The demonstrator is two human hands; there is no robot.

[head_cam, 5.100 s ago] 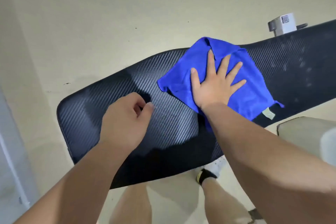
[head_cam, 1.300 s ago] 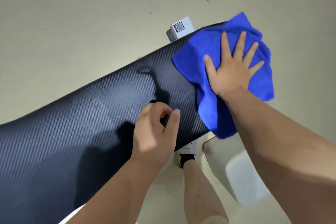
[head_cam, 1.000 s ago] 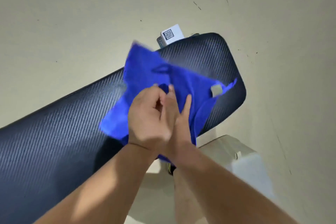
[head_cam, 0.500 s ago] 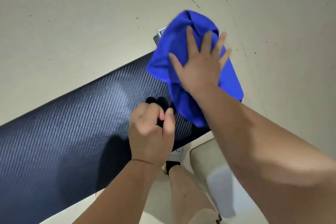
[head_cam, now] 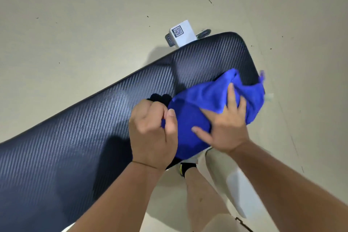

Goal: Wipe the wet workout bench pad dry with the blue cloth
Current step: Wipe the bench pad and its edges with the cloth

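Your right hand point(head_cam: 225, 128) lies spread, palm down and fingers fanned, on the crumpled blue microfibre cloth point(head_cam: 211, 111), pressing it flat rather than gripping it, which suits soaking up water by pressure and sweep. Your left hand point(head_cam: 152, 133) is curled into a loose fist, knuckles resting on the pad just beside the cloth, its thumb against the cloth's left edge; whether it pinches any fabric you cannot tell from here, though it looks more like a brace to steady you. Both forearms reach in from the lower edge of the view, the right angled across from the right, the left rising straight up the middle. The cloth sits at the near edge of the long black carbon-weave bench pad point(head_cam: 84, 137), close to its right-hand rounded end, and part of it drapes over that near edge. No droplets show on the bare weave. Behind the pad's far edge near the right end pokes a small white box with a QR label point(head_cam: 181, 33), on the beige floor point(head_cam: 94, 15).
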